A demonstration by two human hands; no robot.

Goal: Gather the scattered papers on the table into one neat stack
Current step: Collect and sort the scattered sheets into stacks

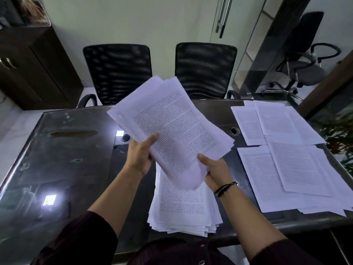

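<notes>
Both hands hold a loose bundle of printed papers [172,127] above the dark glass-topped table [63,161]. My left hand [140,153] grips the bundle's left edge, thumb on top. My right hand [214,169] grips its near corner, thumb on the top sheet. Directly beneath the bundle lies an uneven stack of papers [183,211] near the table's front edge. Several more sheets [286,155] lie spread and overlapping on the right side of the table.
Two black mesh chairs [118,71] [205,67] stand at the table's far side. A dark cabinet [32,67] is at the back left, a grey office chair [303,69] beyond a glass partition at the right. Plant leaves [338,136] touch the table's right edge.
</notes>
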